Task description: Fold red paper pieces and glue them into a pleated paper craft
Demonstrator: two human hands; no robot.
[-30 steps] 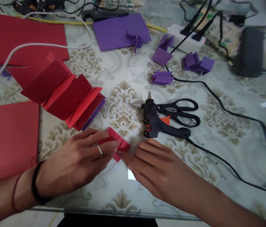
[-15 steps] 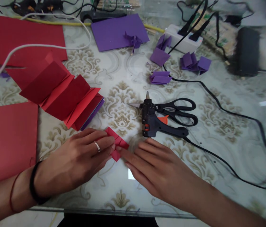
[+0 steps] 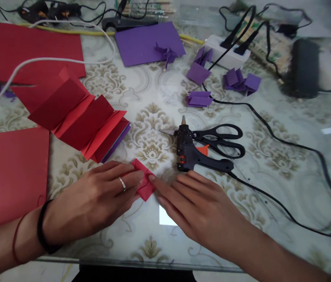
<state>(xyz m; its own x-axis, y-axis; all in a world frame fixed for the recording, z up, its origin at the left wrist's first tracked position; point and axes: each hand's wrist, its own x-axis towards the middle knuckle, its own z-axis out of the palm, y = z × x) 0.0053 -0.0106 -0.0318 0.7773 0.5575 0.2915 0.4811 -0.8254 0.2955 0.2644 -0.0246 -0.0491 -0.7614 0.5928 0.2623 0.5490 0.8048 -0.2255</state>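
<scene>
A small folded piece of red paper point(image 3: 145, 191) lies on the table between my hands, creased, with its top corner pointing away from me. My left hand point(image 3: 97, 196), with a ring and a black wristband, covers its left side, and the fingers pin it down. The index fingertip of my right hand point(image 3: 194, 207) presses on the right edge of the paper. The thumb of that hand is just below, apart from the index finger, and the other fingers bend near the hot glue gun point(image 3: 185, 147). Part of the red paper is hidden under my left fingers.
Scissors point(image 3: 224, 135) lie behind the glue gun. Folded red paper point(image 3: 83, 121) stands at left, near red sheets point(image 3: 12, 176). Purple folded pieces point(image 3: 199, 99), a purple sheet point(image 3: 141, 43) and a white power strip point(image 3: 226, 53) sit farther back. The glue gun's black cord point(image 3: 309, 147) loops right.
The small right-hand flap of the red paper has been folded inward. My right index fingertip has moved slightly up and right along it, while my left hand stays in place.
</scene>
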